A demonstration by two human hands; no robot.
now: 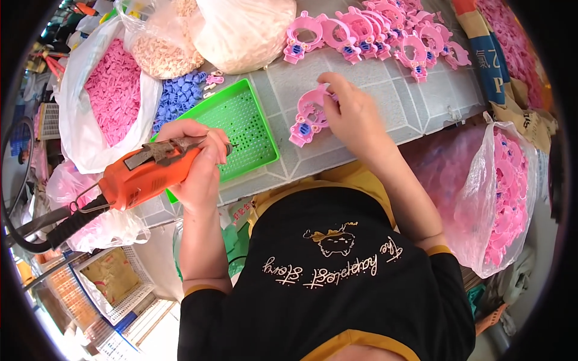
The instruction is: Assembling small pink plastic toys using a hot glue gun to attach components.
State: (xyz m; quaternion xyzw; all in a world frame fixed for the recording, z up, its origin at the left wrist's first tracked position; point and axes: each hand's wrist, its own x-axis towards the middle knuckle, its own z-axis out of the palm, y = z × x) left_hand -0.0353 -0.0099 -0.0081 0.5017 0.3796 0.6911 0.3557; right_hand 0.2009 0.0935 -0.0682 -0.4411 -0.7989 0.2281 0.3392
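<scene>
My left hand is wrapped round an orange electric screwdriver, whose tip points right, over the green tray. A black cable runs from its back end to the left. Fingers of my right hand are closed on the upper end of a pink plastic ring-shaped part with a blue piece in it. That part is at the table's front, right of the tray and apart from the screwdriver. Beneath my left hand lies the perforated green tray, with a few tiny dark bits in it.
Similar pink parts are heaped at the back right. Bags of pink pieces and pale pieces stand at the back left, beside a blue pile. A clear bag of pink parts hangs right of the table.
</scene>
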